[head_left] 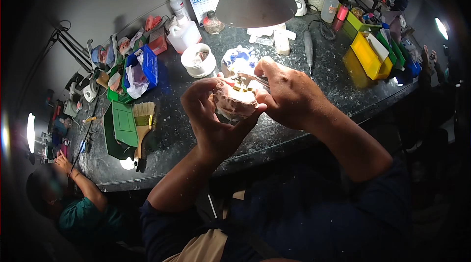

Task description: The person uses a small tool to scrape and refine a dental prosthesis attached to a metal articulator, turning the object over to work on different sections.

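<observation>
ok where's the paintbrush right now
In the head view, the paintbrush is on the left, just right of the nearer green bin and left of the person's left hand.

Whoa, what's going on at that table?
Someone is working with bare hands under a bright lamp. Their left hand holds up a lumpy, plaster-like block above the dark table. Their right hand pinches what looks like a slim tool close to it; the glare hides exactly where they meet. A brush lies off to the left, and another person sits at the far left.
</observation>
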